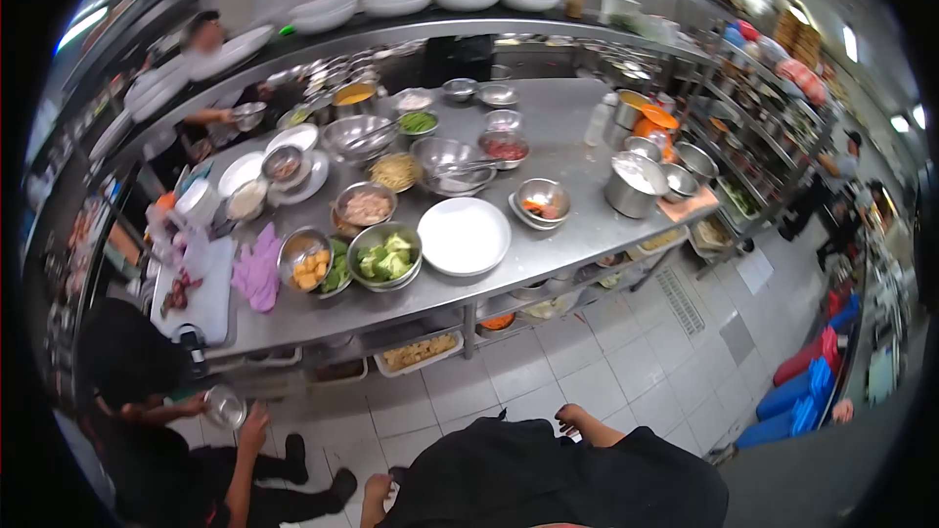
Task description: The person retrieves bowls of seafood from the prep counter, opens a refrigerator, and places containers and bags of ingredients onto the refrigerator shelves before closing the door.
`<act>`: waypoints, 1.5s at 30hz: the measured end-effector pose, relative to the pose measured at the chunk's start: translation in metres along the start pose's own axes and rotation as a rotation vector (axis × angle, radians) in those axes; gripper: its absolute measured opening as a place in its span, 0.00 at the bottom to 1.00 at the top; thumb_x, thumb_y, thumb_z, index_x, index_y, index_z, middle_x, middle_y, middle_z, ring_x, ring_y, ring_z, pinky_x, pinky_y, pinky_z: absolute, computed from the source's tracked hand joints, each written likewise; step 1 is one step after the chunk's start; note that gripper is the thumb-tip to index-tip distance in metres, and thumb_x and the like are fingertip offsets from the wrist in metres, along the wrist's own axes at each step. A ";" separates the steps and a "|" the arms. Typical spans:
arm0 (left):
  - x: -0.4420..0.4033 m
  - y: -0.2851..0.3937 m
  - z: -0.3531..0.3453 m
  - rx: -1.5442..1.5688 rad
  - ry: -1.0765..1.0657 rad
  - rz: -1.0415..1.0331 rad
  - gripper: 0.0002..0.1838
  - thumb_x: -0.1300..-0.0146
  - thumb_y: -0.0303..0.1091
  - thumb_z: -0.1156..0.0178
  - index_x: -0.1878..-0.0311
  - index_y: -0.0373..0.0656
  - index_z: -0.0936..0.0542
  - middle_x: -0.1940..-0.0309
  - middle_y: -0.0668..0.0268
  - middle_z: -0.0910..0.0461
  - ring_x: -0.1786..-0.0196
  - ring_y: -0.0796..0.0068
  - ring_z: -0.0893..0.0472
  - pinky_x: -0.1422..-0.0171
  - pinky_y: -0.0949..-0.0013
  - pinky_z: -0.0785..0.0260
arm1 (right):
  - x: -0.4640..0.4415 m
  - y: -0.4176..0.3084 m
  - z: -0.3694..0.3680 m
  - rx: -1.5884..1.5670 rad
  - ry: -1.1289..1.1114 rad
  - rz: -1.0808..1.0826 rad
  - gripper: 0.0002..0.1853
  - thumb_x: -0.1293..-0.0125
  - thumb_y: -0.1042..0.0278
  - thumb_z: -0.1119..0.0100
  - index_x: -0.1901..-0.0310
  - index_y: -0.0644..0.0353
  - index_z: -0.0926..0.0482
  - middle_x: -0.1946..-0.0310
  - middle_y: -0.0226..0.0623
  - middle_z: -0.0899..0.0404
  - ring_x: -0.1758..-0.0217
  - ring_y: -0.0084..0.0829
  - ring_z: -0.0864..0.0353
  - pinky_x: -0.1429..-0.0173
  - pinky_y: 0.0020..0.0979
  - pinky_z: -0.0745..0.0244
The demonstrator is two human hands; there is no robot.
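Note:
At the bottom, my left hand (378,489) hangs low beside my dark clothing, its fingers curled by a small pale thing too small to name. My right hand (570,418) is in front of my body over the tiled floor, its fingers loosely bent and apart, with nothing seen in it. Both hands are away from the steel table (577,142). Nearest on the table are a white plate (465,236), a bowl of broccoli (387,259), a bowl of orange chunks (310,268) and small bowls with red pieces (542,201).
A co-worker (132,352) at lower left holds a metal bowl (226,407). Purple cloth (257,269) and a white cutting board (201,298) lie at the table's left. Pots (635,187) stand right. Food trays (419,353) sit below. Blue bags (807,401) line the right.

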State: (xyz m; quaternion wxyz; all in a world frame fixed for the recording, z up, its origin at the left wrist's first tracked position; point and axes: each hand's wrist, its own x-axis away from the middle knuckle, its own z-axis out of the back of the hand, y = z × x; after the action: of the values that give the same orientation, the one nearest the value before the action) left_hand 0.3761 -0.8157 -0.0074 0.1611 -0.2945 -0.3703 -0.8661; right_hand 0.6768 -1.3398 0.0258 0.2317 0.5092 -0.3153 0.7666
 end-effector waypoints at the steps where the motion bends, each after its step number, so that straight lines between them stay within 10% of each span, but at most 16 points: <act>1: 0.000 -0.001 -0.009 -0.004 0.095 -0.012 0.19 0.39 0.50 0.44 0.62 0.42 0.16 0.73 0.56 0.17 0.74 0.62 0.17 0.67 0.60 0.24 | -0.013 0.000 0.007 0.082 -0.017 -0.011 0.19 0.37 0.64 0.48 0.46 0.63 0.27 0.51 0.47 0.20 0.64 0.42 0.14 0.70 0.44 0.17; 10: 0.099 0.006 -0.086 0.698 0.459 0.505 0.19 0.40 0.50 0.42 0.65 0.41 0.16 0.74 0.59 0.17 0.73 0.64 0.17 0.65 0.61 0.25 | -0.049 -0.125 -0.010 0.295 -0.118 0.093 0.15 0.35 0.62 0.47 0.52 0.63 0.26 0.57 0.47 0.20 0.65 0.43 0.15 0.69 0.46 0.18; 12: 0.117 -0.045 -0.115 -0.075 0.234 0.257 0.18 0.38 0.47 0.43 0.64 0.39 0.17 0.74 0.58 0.17 0.74 0.62 0.17 0.65 0.61 0.23 | -0.046 -0.156 -0.036 0.323 -0.140 0.106 0.14 0.35 0.62 0.46 0.52 0.62 0.26 0.58 0.47 0.20 0.66 0.44 0.15 0.70 0.46 0.18; 16: 0.172 -0.051 -0.127 0.863 0.276 0.997 0.18 0.36 0.45 0.44 0.59 0.37 0.18 0.73 0.57 0.16 0.73 0.62 0.16 0.71 0.61 0.22 | -0.030 -0.219 -0.109 0.380 -0.282 0.258 0.15 0.37 0.63 0.44 0.51 0.59 0.28 0.59 0.46 0.21 0.66 0.45 0.15 0.69 0.47 0.18; 23: 0.193 -0.120 -0.162 1.257 0.459 0.891 0.21 0.38 0.49 0.43 0.65 0.36 0.19 0.73 0.55 0.17 0.76 0.60 0.18 0.70 0.55 0.24 | 0.018 -0.288 -0.259 0.621 -0.349 0.466 0.15 0.36 0.60 0.46 0.52 0.58 0.28 0.63 0.43 0.23 0.69 0.43 0.15 0.70 0.46 0.18; 25: 0.189 -0.130 -0.130 0.378 0.417 0.571 0.25 0.37 0.52 0.45 0.72 0.36 0.19 0.74 0.53 0.17 0.77 0.59 0.19 0.65 0.53 0.25 | 0.033 -0.302 -0.292 0.689 -0.354 0.544 0.15 0.36 0.59 0.46 0.52 0.58 0.28 0.63 0.41 0.22 0.69 0.41 0.15 0.73 0.43 0.18; 26: 0.193 -0.159 -0.145 0.487 0.507 0.445 0.28 0.36 0.56 0.49 0.76 0.38 0.18 0.75 0.52 0.18 0.77 0.59 0.19 0.62 0.53 0.27 | 0.039 -0.307 -0.306 0.721 -0.365 0.545 0.15 0.36 0.59 0.46 0.52 0.57 0.27 0.63 0.40 0.22 0.69 0.40 0.15 0.74 0.42 0.19; 27: 0.200 -0.151 -0.128 0.702 0.438 0.731 0.28 0.37 0.56 0.49 0.76 0.38 0.18 0.77 0.54 0.18 0.77 0.59 0.19 0.63 0.54 0.27 | 0.044 -0.313 -0.318 0.793 -0.382 0.543 0.15 0.36 0.60 0.46 0.52 0.57 0.27 0.64 0.39 0.22 0.70 0.39 0.15 0.74 0.42 0.19; 32: 0.227 -0.140 -0.105 1.217 0.894 0.794 0.21 0.39 0.47 0.41 0.56 0.36 0.20 0.73 0.57 0.17 0.74 0.67 0.17 0.71 0.64 0.25 | 0.055 -0.342 -0.367 1.036 -0.333 0.466 0.15 0.37 0.62 0.45 0.50 0.56 0.28 0.64 0.39 0.22 0.69 0.38 0.16 0.73 0.42 0.18; 41: 0.327 -0.075 -0.126 1.006 0.653 1.117 0.22 0.41 0.50 0.39 0.58 0.38 0.18 0.69 0.56 0.16 0.70 0.63 0.17 0.63 0.61 0.24 | -0.003 -0.381 -0.530 1.355 -0.468 0.288 0.14 0.35 0.64 0.47 0.51 0.63 0.25 0.57 0.47 0.21 0.67 0.44 0.15 0.72 0.45 0.17; 43: 0.331 -0.088 -0.175 1.059 0.645 1.215 0.21 0.41 0.50 0.39 0.58 0.38 0.18 0.69 0.55 0.16 0.68 0.63 0.17 0.62 0.60 0.25 | 0.009 -0.384 -0.572 1.553 -0.518 0.484 0.12 0.41 0.67 0.48 0.63 0.65 0.19 0.75 0.44 0.19 0.74 0.38 0.16 0.76 0.40 0.19; 45: 0.335 -0.105 -0.206 0.996 0.728 1.283 0.20 0.40 0.49 0.40 0.60 0.39 0.17 0.69 0.56 0.17 0.61 0.67 0.17 0.61 0.64 0.26 | 0.030 -0.383 -0.612 1.459 -0.513 0.540 0.13 0.42 0.66 0.49 0.63 0.65 0.19 0.73 0.43 0.18 0.76 0.35 0.17 0.79 0.38 0.21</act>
State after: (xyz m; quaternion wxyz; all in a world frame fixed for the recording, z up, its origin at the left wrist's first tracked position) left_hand -0.0156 -0.9171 0.0325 0.8322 -0.0473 -0.3936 -0.3876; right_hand 0.5364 -0.6330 -0.0245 -0.4299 0.5979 0.1081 0.6678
